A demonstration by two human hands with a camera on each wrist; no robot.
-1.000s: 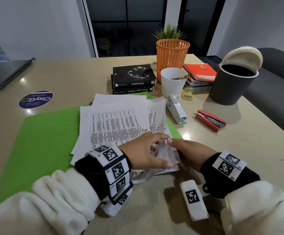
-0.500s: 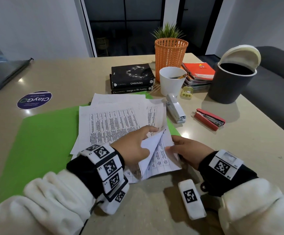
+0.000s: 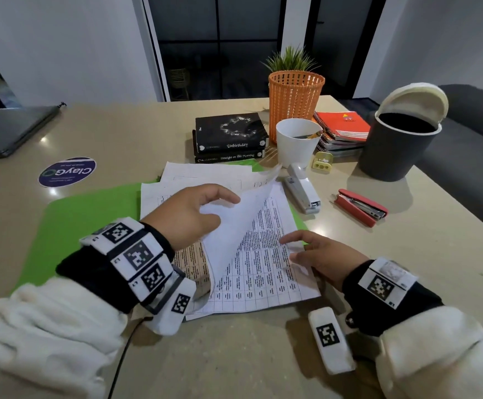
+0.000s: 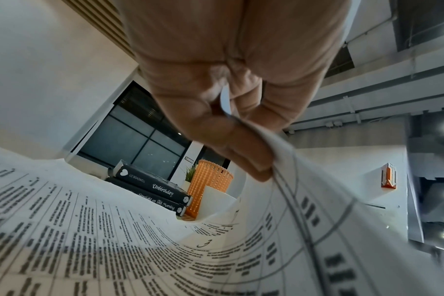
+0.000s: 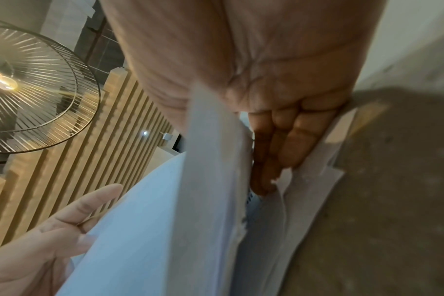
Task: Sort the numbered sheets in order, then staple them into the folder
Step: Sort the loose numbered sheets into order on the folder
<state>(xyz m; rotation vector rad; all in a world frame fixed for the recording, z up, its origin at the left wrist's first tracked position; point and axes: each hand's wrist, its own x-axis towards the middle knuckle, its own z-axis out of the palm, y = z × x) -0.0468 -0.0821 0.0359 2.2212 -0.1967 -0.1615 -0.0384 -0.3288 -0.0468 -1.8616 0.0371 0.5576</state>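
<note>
A loose pile of printed sheets lies on the open green folder. My left hand pinches the right edge of the top sheet and holds it raised, blank underside up. In the left wrist view the thumb and fingers clamp that sheet's edge, and a handwritten 3 shows on a sheet below. My right hand lies flat on the uncovered printed sheet; its straight fingers press the paper. A white stapler and a red stapler lie to the right.
Two black books, an orange basket, a white cup, notebooks and a dark bin stand behind the papers. A closed laptop and a round sticker are at the left.
My left hand has lifted the top sheet higher and swung it leftward, baring the printed sheet beneath. My right hand has left the corner and now lies flat on that lower sheet.
</note>
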